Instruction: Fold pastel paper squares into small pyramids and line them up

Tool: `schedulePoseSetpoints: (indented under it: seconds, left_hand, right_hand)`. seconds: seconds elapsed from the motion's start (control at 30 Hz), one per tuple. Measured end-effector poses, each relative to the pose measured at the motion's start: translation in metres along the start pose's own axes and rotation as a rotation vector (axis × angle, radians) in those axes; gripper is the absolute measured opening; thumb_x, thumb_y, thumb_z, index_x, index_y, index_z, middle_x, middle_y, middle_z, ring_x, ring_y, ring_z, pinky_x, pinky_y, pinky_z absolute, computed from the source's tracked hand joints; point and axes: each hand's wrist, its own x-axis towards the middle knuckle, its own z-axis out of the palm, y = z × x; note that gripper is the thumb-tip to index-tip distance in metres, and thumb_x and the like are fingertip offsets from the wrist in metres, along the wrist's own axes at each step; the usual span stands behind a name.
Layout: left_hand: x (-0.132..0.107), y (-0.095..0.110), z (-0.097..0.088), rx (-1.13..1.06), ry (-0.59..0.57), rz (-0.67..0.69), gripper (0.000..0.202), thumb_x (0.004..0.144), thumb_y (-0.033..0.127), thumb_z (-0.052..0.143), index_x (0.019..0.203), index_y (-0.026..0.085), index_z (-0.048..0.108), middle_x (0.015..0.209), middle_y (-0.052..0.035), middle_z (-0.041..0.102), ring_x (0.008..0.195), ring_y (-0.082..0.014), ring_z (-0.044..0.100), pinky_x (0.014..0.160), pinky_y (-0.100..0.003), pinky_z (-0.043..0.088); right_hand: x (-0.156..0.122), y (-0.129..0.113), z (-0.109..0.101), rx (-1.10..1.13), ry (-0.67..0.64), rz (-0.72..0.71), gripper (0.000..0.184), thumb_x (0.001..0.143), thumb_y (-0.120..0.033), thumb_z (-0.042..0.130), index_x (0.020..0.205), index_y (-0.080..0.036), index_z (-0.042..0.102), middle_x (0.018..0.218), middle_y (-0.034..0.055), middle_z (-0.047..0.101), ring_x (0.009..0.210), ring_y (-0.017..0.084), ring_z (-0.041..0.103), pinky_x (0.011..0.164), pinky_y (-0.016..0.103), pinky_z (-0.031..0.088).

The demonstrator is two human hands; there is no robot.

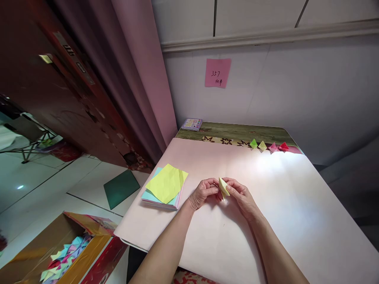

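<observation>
Paper, pale yellow and folded into a small pointed shape (223,187), sits pinched between both hands above the middle of the table (296,205). The left hand (203,192) grips its left edge with fingertips closed narrow; the right hand (241,195) does the same on the other side, its fingers curled over the fold. How many layers the fold has is too small to tell.

The table wears a smooth, pale pink cover, with wood grain showing at the far edge. To the left lies a flat stack of square sheets (164,187), a creased yellow one skewed on top. Four small folded pieces (268,146), green, yellow, pink and red, line the far edge. A cardboard box (56,252) of crumpled-looking folded papers is cut off by the lower left corner.
</observation>
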Motion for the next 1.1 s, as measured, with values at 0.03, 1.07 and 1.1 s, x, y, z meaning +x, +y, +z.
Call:
schedulePoseSetpoints:
  seconds: [0.03,1.07,1.1]
  left_hand:
    - [0.0,-0.002,-0.001,0.007,0.003,-0.015,0.023,0.078,0.03,0.07,0.091,0.012,0.065,0.068,-0.0068,0.069,0.058,-0.015,0.063,0.062,-0.026,0.049]
    - [0.002,-0.015,0.017,-0.216,0.018,-0.173,0.034,0.081,0.041,0.068,0.099,0.012,0.062,0.076,-0.0102,0.071,0.062,-0.0197,0.068,0.06,-0.031,0.054]
    - [0.002,-0.017,0.017,-0.237,0.044,-0.152,0.033,0.081,0.041,0.069,0.096,0.012,0.063,0.074,-0.0093,0.07,0.061,-0.0186,0.067,0.061,-0.031,0.054]
  right_hand:
    - [0.0,-0.001,0.0,0.012,-0.015,0.003,0.025,0.08,-0.046,0.071,0.076,-0.022,0.07,0.122,0.007,0.059,0.117,0.027,0.05,0.103,0.039,0.032]
    - [0.002,0.0,0.001,0.244,0.007,0.145,0.05,0.075,-0.057,0.07,0.104,-0.017,0.071,0.069,0.0043,0.064,0.056,0.018,0.054,0.055,0.033,0.047]
    - [0.001,-0.001,0.001,0.235,-0.004,0.138,0.05,0.075,-0.058,0.07,0.103,-0.017,0.072,0.068,0.0044,0.064,0.057,0.018,0.054,0.056,0.033,0.047]
